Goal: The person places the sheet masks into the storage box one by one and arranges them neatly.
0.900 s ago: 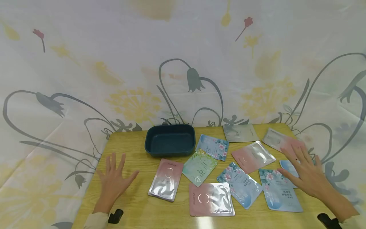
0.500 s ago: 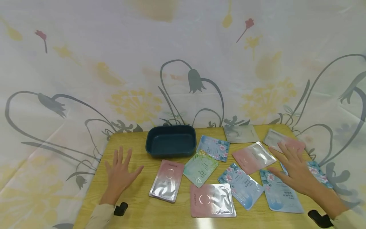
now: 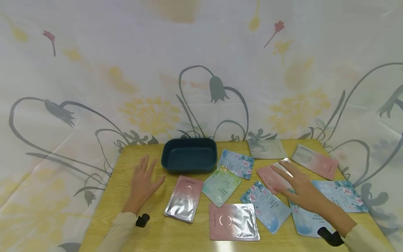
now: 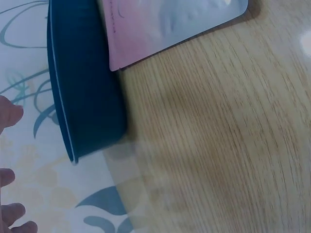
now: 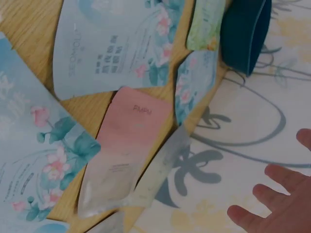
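Observation:
My left hand [image 3: 145, 187] hovers above the table's left part with fingers spread, holding nothing. A dark blue rectangular bin [image 3: 189, 170] stands to its right. My right hand [image 3: 300, 190], fingers also apart and holding nothing, is above the sheet mask packets on the right. It partly hides a pink and silver packet [image 3: 269, 176] and a blue floral packet [image 3: 310, 222]. Another pink and silver packet [image 3: 184, 199] lies in front of the bin. In the left wrist view, fingertips [image 4: 12, 213] show at the edge, left of the bin.
More mask packets lie flat: a green one [image 3: 221, 187], a pink and silver one [image 3: 234, 222], a blue floral one [image 3: 266, 206], and a grey one [image 3: 267, 148] at the back. A flower-printed cloth [image 3: 201, 42] hangs behind the wooden table [image 3: 145, 234].
Both hands have moved inward, toward the table's middle, the right one farther. The left hand has also shifted slightly forward. The packets and bin have stayed in place.

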The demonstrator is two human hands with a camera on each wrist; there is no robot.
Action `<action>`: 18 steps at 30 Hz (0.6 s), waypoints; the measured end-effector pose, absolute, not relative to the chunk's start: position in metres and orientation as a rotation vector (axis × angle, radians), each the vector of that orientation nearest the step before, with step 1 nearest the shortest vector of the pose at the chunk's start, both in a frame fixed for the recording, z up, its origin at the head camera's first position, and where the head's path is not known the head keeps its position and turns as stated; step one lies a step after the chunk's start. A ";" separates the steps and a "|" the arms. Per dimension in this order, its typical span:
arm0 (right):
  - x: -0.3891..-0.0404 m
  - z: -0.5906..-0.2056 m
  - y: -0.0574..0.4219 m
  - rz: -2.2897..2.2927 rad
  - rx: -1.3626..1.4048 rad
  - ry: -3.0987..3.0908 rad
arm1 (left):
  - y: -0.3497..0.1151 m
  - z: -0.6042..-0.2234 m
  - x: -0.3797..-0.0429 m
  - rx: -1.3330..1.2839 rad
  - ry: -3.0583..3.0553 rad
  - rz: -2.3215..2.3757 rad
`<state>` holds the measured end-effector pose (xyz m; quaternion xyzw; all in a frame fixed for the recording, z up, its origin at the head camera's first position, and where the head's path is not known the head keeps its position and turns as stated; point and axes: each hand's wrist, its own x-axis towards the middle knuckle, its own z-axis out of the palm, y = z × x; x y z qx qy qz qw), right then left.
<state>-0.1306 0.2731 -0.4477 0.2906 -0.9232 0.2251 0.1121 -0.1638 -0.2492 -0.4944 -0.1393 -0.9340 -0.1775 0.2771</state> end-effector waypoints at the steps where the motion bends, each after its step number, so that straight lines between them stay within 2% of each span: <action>1: -0.130 -0.448 0.270 0.677 0.862 -2.714 | -0.248 -0.496 -0.167 -0.395 -2.483 -0.488; 10: -0.129 -0.460 0.247 0.896 0.923 -2.737 | -0.238 -0.514 -0.193 -0.544 -2.388 -0.475; 18: -0.128 -0.471 0.228 1.002 0.919 -2.792 | -0.231 -0.520 -0.202 -0.686 -2.439 -0.478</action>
